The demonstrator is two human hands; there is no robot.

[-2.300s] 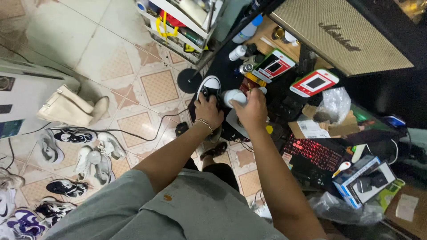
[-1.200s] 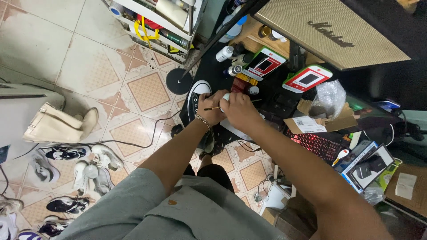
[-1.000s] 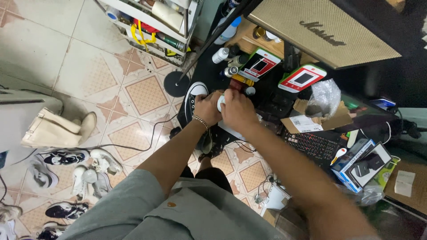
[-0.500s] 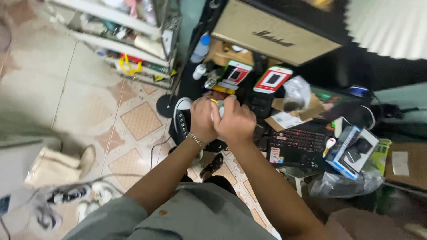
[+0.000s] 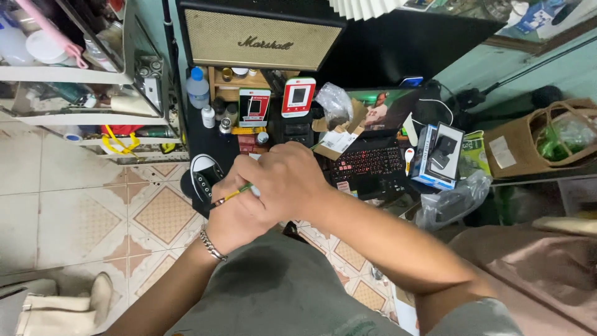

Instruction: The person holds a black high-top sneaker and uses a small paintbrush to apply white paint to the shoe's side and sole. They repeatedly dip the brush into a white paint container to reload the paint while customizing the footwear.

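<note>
My left hand [image 5: 231, 219], a metal bracelet on its wrist, is closed around a thin yellow-green stick [image 5: 229, 197] whose dark tip points left. My right hand [image 5: 289, 179] lies over the left one with its fingers curled. A small white object [image 5: 255, 191] shows between the two hands, and the right hand hides most of it. Both hands hover above a black sneaker with a white toe [image 5: 204, 177], which sits on the floor in front of the dark desk.
A speaker with a beige grille [image 5: 261, 40] stands at the back of the desk. Also there: a laptop with a red-lit keyboard [image 5: 371, 164], small boxes [image 5: 438, 155], two red-and-white card stands [image 5: 298, 96], bottles [image 5: 198, 87]. A cluttered shelf rack [image 5: 81, 93] stands left, a paper bag [image 5: 528, 140] right.
My head has swung from the floor up toward the desk. My hands have drawn together, and the right one now covers the left and most of the white object.
</note>
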